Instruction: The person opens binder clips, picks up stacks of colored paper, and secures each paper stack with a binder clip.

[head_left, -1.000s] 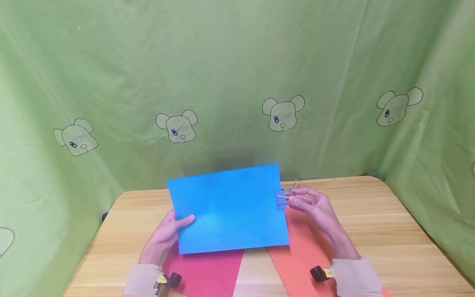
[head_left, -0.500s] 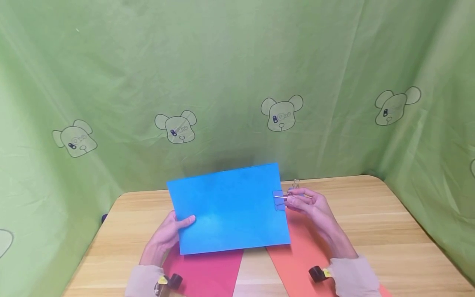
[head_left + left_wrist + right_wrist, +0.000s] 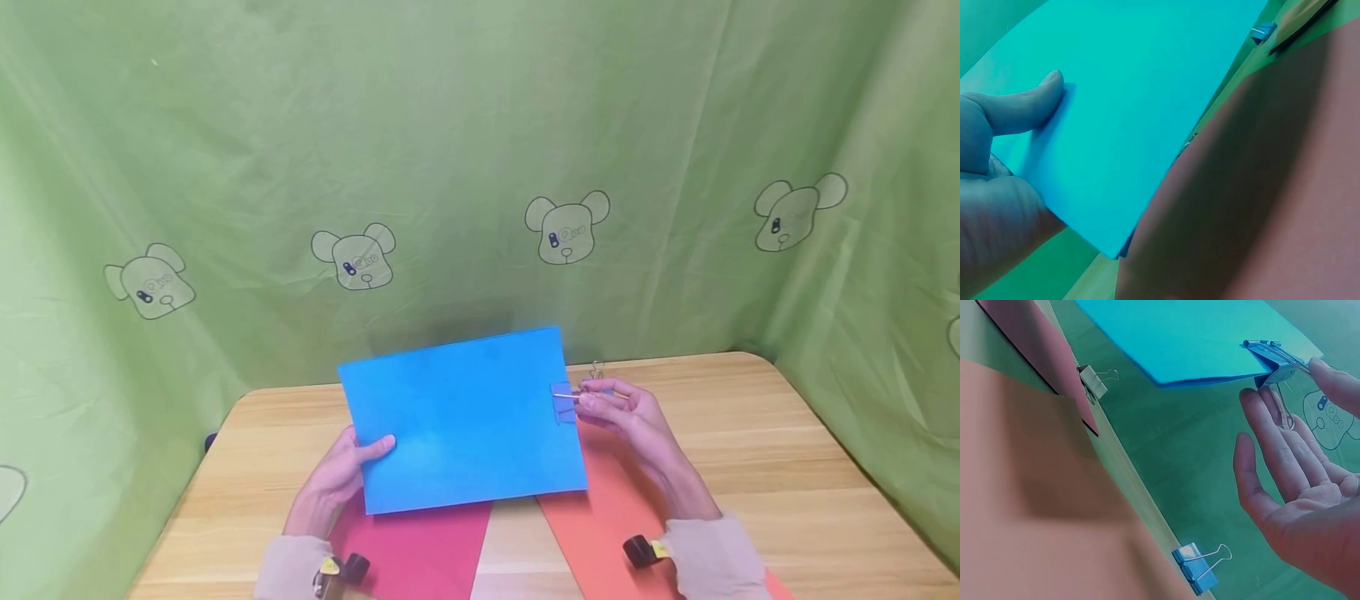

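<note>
Green cloth hangs round the desk from nine o'clock through twelve to three, creased and printed with a row of outlined bear heads. The desk is pale, striped wood with rounded far corners. Over its middle, the blue paper is held up tilted, and I take it as the centre of the clock. At eight o'clock the left hand grips its edge, thumb across the front. At three the right hand pinches the wire handles of a clip seated over the paper's edge. Pink paper lies on the wood at seven, orange paper at five. By the desk's far edge sit a blue clip, at two o'clock, and a pale clip beside the pink paper.
</note>
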Action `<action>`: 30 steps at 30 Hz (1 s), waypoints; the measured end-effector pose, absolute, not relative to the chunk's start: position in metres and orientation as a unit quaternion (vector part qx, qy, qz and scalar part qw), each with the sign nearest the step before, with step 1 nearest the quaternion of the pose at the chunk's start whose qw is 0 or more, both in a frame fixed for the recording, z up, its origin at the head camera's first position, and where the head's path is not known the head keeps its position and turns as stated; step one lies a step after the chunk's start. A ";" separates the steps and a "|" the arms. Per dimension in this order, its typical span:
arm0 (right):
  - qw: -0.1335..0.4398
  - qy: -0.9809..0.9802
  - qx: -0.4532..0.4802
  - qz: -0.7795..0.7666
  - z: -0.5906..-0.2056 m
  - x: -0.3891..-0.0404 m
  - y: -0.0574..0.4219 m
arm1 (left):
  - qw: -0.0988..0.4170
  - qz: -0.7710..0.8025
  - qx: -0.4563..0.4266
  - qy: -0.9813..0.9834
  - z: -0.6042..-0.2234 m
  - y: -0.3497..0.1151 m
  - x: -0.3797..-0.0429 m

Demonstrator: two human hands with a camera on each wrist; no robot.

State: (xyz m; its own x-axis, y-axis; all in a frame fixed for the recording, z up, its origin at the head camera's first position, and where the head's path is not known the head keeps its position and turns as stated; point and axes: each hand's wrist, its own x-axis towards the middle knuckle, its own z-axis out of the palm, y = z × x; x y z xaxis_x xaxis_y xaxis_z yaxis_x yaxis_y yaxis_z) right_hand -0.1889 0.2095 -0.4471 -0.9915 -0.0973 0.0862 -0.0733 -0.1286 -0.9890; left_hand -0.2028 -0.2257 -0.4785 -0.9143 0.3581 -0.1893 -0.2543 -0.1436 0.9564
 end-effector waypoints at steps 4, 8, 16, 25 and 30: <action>0.009 0.659 -0.065 -0.749 -0.446 -0.190 0.209 | 0.202 0.753 0.039 0.625 -0.479 -0.226 -0.203; 0.011 0.656 -0.071 -0.751 -0.446 -0.190 0.209 | 0.201 0.750 0.038 0.629 -0.480 -0.227 -0.204; 0.014 0.658 -0.060 -0.750 -0.447 -0.189 0.210 | 0.201 0.733 0.053 0.648 -0.480 -0.226 -0.204; 0.013 0.636 -0.048 -0.770 -0.448 -0.189 0.213 | 0.220 0.733 0.086 0.638 -0.480 -0.225 -0.204; 0.004 0.631 -0.043 -0.774 -0.447 -0.189 0.212 | 0.213 0.728 0.101 0.644 -0.480 -0.225 -0.204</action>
State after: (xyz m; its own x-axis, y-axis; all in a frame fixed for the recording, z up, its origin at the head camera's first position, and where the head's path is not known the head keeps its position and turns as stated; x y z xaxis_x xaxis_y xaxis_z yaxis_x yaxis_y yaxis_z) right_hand -0.1886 0.2117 -0.4475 -0.9962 -0.0611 0.0622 -0.0487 -0.2031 -0.9780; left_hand -0.2044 -0.2255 -0.4800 -0.8886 0.4407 -0.1271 -0.1801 -0.0804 0.9804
